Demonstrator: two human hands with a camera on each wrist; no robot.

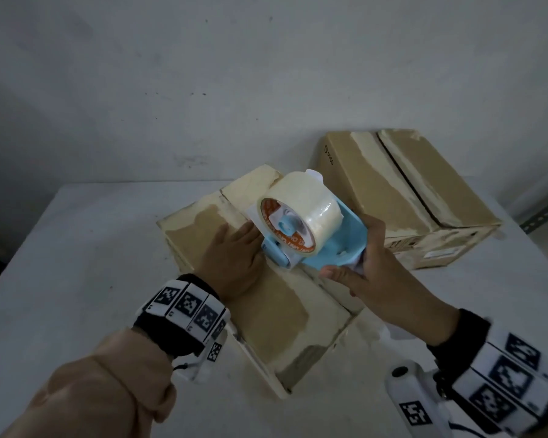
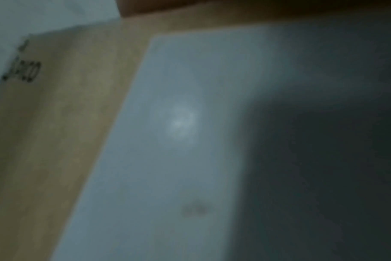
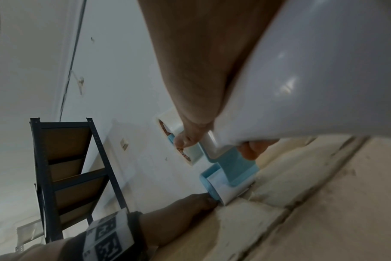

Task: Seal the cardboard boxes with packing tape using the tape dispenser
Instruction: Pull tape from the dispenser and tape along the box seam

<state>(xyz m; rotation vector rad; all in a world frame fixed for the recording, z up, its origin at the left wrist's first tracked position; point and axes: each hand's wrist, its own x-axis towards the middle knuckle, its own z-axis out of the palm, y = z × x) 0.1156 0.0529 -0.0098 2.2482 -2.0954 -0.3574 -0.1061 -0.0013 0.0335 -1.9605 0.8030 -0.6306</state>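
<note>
So the left hand (image 1: 231,251) is lying flat on top of the nearer, worn tan cardboard box (image 1: 266,311), fingers straight and spread, holding nothing, and I'd guess it's just there to pin the flaps down and keep the box from sliding while tape goes on. The right hand (image 1: 370,263) has its fingers and thumb wrapped round the handle of the light-blue plastic tape dispenser (image 1: 317,245), which carries a fat roll of clear packing tape (image 1: 301,213) with an orange core. From the right wrist view the dispenser's white roller end is down against the box top right at the centre seam, just beside the left hand's fingertips, so it looks set for a pull along the seam. Only thing in the way really is those fingertips sitting so close to the roller. The box top is already rough with torn pale patches, so tape might not grip evenly. A second tan cardboard box (image 1: 405,197) sits further back right on the white table (image 1: 60,263), its seam showing dark and seemingly untaped. A dark metal shelf rack (image 3: 65,176) stands off against the wall, well clear.
</note>
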